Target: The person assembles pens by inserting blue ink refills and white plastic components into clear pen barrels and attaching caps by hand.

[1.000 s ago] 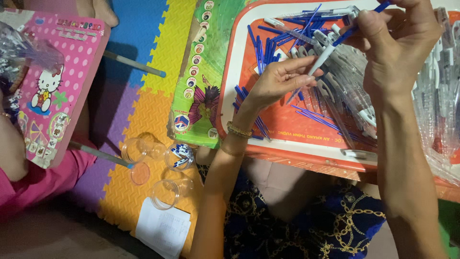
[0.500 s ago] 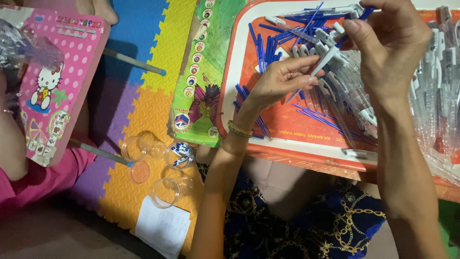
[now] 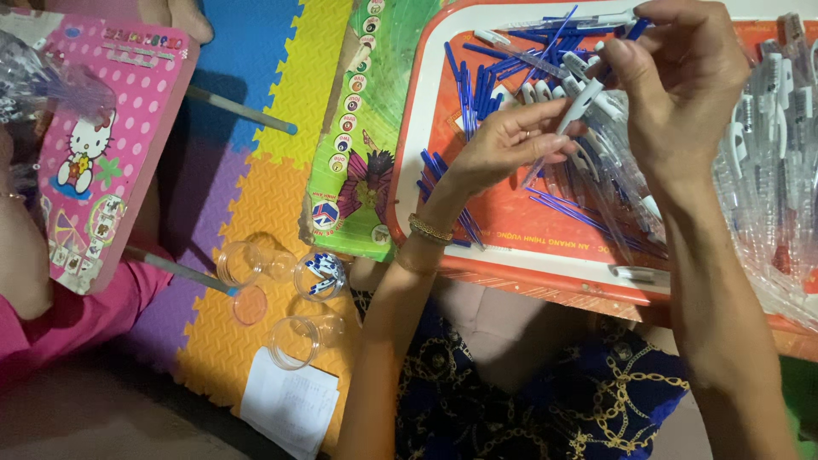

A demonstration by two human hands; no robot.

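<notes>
Pen barrel [image 3: 573, 109] – we are pinching it between left hand [image 3: 503, 145] and right hand [image 3: 682, 94], both closed on it – a slip risks dropping it onto the orange tray [image 3: 511, 213].

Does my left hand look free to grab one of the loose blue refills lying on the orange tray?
Probably not right away. The left hand already pinches a clear pen barrel together with the right hand. The blue refills lie uncovered on the orange tray right beside it.

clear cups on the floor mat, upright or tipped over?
Tipped, at least the cup with blue-and-white pieces: its round mouth faces the camera and the pieces lie against its side. The empty cups beside it on the foam mat: cannot tell.
</notes>
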